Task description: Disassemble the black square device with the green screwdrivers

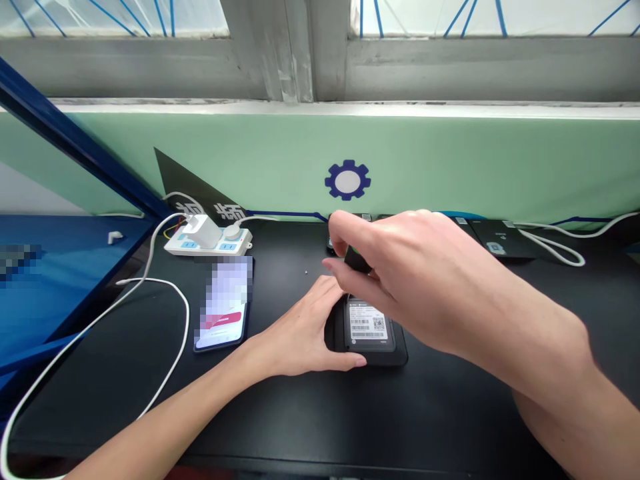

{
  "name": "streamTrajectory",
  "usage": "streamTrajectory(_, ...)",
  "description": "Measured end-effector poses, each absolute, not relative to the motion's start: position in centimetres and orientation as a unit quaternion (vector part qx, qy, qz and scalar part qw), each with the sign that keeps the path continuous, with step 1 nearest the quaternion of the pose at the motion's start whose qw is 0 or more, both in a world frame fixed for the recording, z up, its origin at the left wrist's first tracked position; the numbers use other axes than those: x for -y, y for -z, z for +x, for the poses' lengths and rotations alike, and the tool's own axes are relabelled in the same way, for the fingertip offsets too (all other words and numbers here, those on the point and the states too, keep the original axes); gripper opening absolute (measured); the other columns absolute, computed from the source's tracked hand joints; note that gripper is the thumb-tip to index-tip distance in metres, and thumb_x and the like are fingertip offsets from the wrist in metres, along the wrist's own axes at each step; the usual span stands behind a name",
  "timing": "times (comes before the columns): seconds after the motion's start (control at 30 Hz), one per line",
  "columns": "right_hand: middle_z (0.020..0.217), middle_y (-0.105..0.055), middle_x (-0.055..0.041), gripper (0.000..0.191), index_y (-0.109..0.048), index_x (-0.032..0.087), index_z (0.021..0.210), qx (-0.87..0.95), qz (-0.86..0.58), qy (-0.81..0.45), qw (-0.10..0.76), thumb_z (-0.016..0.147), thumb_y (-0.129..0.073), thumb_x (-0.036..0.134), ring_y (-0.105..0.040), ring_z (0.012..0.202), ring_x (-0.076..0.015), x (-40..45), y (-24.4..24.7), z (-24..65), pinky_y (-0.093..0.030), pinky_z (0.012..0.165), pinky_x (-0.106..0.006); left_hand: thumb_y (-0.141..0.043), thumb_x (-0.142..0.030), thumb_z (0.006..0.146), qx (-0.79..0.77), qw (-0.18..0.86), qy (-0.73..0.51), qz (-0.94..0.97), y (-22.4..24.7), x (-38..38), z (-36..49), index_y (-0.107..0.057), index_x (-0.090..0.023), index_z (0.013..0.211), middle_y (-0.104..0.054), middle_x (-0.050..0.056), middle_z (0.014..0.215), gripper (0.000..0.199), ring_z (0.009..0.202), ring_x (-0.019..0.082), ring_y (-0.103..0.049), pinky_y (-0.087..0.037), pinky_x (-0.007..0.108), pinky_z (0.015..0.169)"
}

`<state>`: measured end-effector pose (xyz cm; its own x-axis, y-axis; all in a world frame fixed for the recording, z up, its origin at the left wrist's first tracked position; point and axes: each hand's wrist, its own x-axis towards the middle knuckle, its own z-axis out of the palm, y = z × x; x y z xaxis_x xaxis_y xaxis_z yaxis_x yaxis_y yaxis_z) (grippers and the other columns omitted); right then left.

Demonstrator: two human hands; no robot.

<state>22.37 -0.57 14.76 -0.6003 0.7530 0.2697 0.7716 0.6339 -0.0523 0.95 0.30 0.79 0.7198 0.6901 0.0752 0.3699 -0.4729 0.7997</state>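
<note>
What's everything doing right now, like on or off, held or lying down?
Phone: lying flat, lit up.
Power strip: adapter and plug pushed in.
White cable: loosely curved beside the phone.
Black device: lying flat, label facing up.
Left hand: spread around the device's left side, touching it.
Right hand: holding a mostly hidden dark tool.

Around the view's centre: a white power strip (pixel 207 251) at nine o'clock, lit phone (pixel 226 310) at eight, gear emblem (pixel 348 181) at one, white cable (pixel 579 263) at three.
</note>
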Motion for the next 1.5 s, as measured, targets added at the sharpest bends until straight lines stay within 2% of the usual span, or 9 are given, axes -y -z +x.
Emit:
streamTrajectory(0.1,0.073,-0.056,0.0053,0.023,-0.044,0.024,0.092,0.889,-0.441,0.014,0.125,0.106,-0.062,0.023,-0.031,0.057,-0.0121,0.47,-14.86,22.26,-0.029,0.056,-0.034,-0.099,-0.060,0.085,-0.317,0.400,-0.198,0.836,-0.61,-0.30,0.90,-0.057,-0.032,0.167,-0.058,0.015,0.169,0.096,0.153,0.049,-0.056,-0.055,0.069,0.126)
streamTrajectory(0.23,0.065,-0.048,0.0061,0.033,-0.045,0.024,0.090,0.887,-0.440,0.050,0.129,0.115,-0.062,0.039,-0.028,0.054,-0.0126,0.45,-14.84,22.31,-0.023,0.053,-0.035,-0.099,-0.063,0.084,-0.322,0.397,-0.191,0.838,-0.44,-0.26,0.81,-0.050,-0.032,0.172,-0.055,0.017,0.172,0.105,0.154,0.049,-0.055,-0.055,0.070,0.125)
streamTrajectory(0.37,0.073,-0.057,0.0048,0.016,-0.049,0.023,0.096,0.889,-0.443,0.020,0.115,0.105,-0.062,0.020,-0.033,0.056,-0.0123,0.54,-14.87,22.27,-0.029,0.056,-0.035,-0.098,-0.065,0.086,-0.325,0.397,-0.191,0.837,-0.42,-0.26,0.77,-0.059,-0.030,0.163,-0.061,0.016,0.164,0.094,0.150,0.048,-0.058,-0.057,0.068,0.123)
streamTrajectory(0.53,0.064,-0.054,0.0020,0.026,-0.053,0.025,0.091,0.885,-0.447,0.064,0.110,0.113,-0.058,0.038,-0.033,0.053,-0.0159,0.66,-14.97,22.00,-0.024,0.055,-0.037,-0.096,-0.067,0.087,-0.325,0.401,-0.182,0.837,-0.72,-0.31,0.74,-0.053,-0.033,0.169,-0.053,0.017,0.173,0.099,0.152,0.049,-0.056,-0.057,0.070,0.122)
streamTrajectory(0.7,0.069,-0.057,0.0025,0.005,-0.057,0.023,0.101,0.890,-0.444,0.025,0.101,0.106,-0.055,0.022,-0.030,0.054,-0.0156,0.82,-15.16,21.98,-0.028,0.057,-0.037,-0.096,-0.064,0.089,-0.323,0.409,-0.174,0.836,-0.95,-0.30,0.81,-0.061,-0.032,0.162,-0.059,0.016,0.168,0.088,0.150,0.048,-0.057,-0.056,0.070,0.123)
streamTrajectory(0.83,0.068,-0.056,0.0022,0.018,-0.054,0.024,0.098,0.885,-0.450,0.040,0.116,0.113,-0.057,0.034,-0.035,0.055,-0.0159,0.92,-15.02,22.12,-0.025,0.057,-0.036,-0.096,-0.063,0.089,-0.321,0.406,-0.177,0.837,-1.06,-0.30,0.89,-0.058,-0.032,0.166,-0.056,0.016,0.171,0.091,0.150,0.048,-0.057,-0.056,0.069,0.123)
streamTrajectory(1.0,0.073,-0.057,0.0033,0.008,-0.052,0.024,0.101,0.887,-0.446,0.014,0.117,0.107,-0.057,0.025,-0.031,0.056,-0.0149,0.94,-15.00,22.21,-0.030,0.059,-0.036,-0.096,-0.066,0.088,-0.328,0.413,-0.172,0.832,-0.94,-0.31,0.88,-0.063,-0.030,0.160,-0.063,0.016,0.163,0.086,0.147,0.048,-0.059,-0.057,0.068,0.122)
streamTrajectory(1.13,0.065,-0.048,0.0056,0.024,-0.051,0.024,0.095,0.886,-0.448,0.048,0.113,0.113,-0.061,0.037,-0.028,0.054,-0.0145,0.96,-15.05,22.08,-0.024,0.055,-0.035,-0.095,-0.068,0.089,-0.335,0.410,-0.164,0.832,-0.88,-0.31,0.84,-0.055,-0.032,0.168,-0.060,0.017,0.165,0.096,0.146,0.048,-0.059,-0.059,0.069,0.119)
streamTrajectory(1.5,0.071,-0.055,0.0041,0.008,-0.054,0.022,0.104,0.890,-0.440,0.042,0.113,0.110,-0.058,0.024,-0.031,0.056,-0.0143,0.99,-14.89,22.19,-0.024,0.058,-0.035,-0.096,-0.068,0.087,-0.331,0.414,-0.172,0.831,-0.96,-0.35,0.80,-0.057,-0.033,0.167,-0.060,0.016,0.168,0.096,0.150,0.048,-0.058,-0.056,0.070,0.124)
